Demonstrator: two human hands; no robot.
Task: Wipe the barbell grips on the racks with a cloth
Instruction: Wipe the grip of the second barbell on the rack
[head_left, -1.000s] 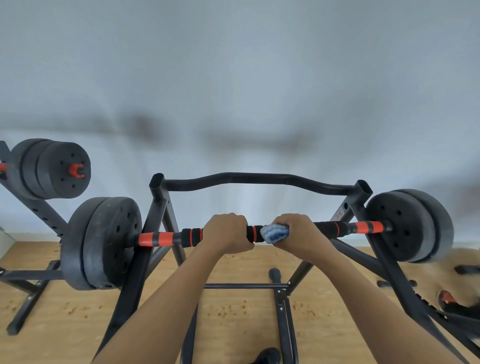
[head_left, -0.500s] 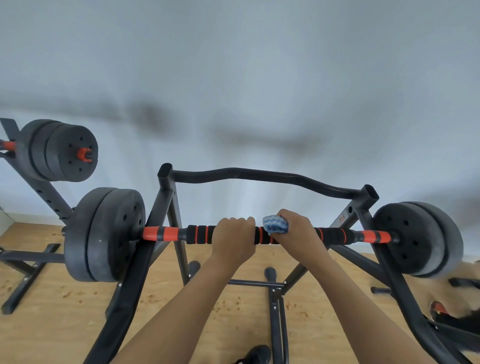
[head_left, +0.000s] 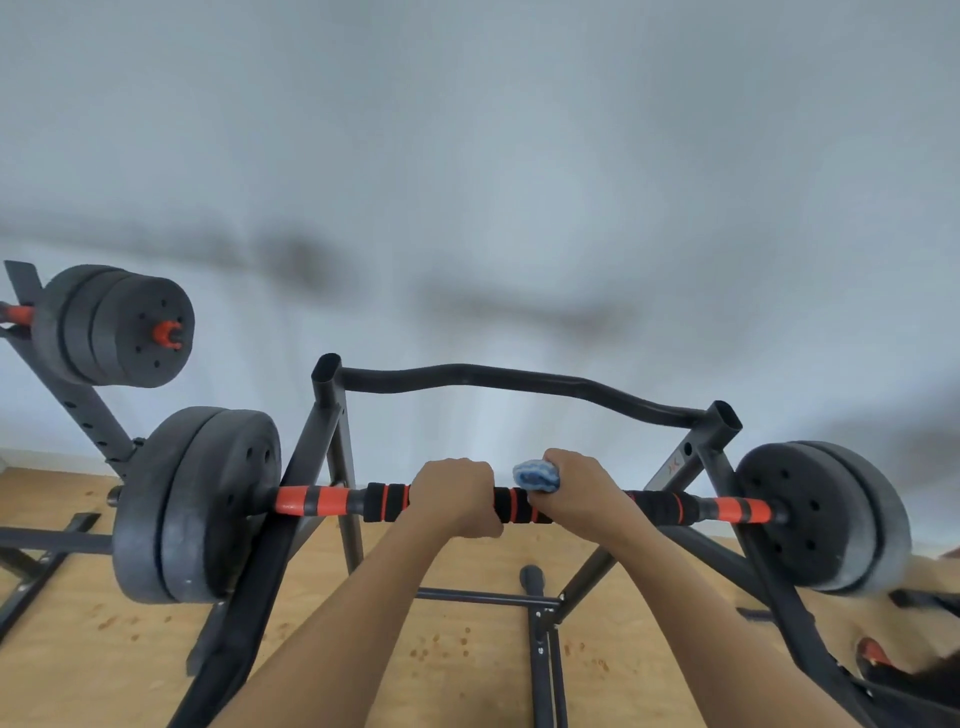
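A barbell with a black and orange grip lies across a black rack, with black weight plates at its left end and right end. My left hand grips the bar near its middle. Just to its right, my right hand holds a blue cloth against the bar; the cloth bulges out at the thumb side, and part of it is hidden under the fingers.
A second barbell with black plates sits on another rack at the far left. A curved black crossbar joins the rack posts behind the bar. Rack legs and braces spread over the wooden floor below. A dark red and black object lies at lower right.
My view has tilted and shifted, so the rack sits lower and more to the right. My right hand with the cloth has slid a little left along the bar, toward my left hand.
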